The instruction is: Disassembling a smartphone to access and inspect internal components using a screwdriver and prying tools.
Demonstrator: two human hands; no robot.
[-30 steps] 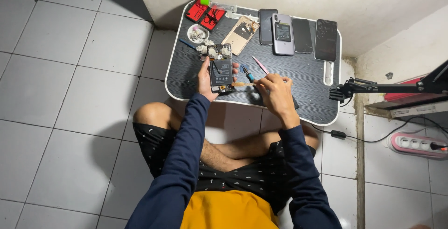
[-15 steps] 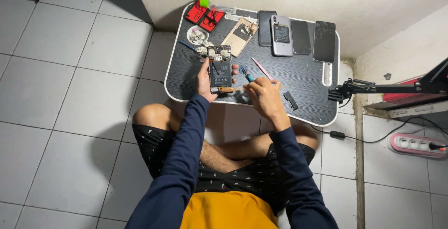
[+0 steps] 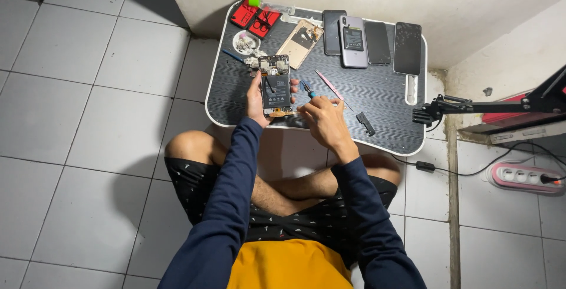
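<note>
— Hands first: what's the left hand (image 3: 257,97) doing?
— Gripping an opened phone (image 3: 275,86), back cover off, insides showing; thumb on one edge, fingers curled round the other. Sits centre-top of frame, over the near-left part of the small dark table (image 3: 377,97).
— Right hand (image 3: 323,121)?
— Just beside the phone's lower right corner, fingers bunched together, pinching sth small; can't tell what.
— Nearby stuff?
— Blue-handled screwdriver (image 3: 306,87) and pink tweezers (image 3: 330,87) right of the phone. Row of four phones (image 3: 372,43) along the table's far edge, red tool case (image 3: 254,17) upper left, tan back cover (image 3: 299,43) next to it.
</note>
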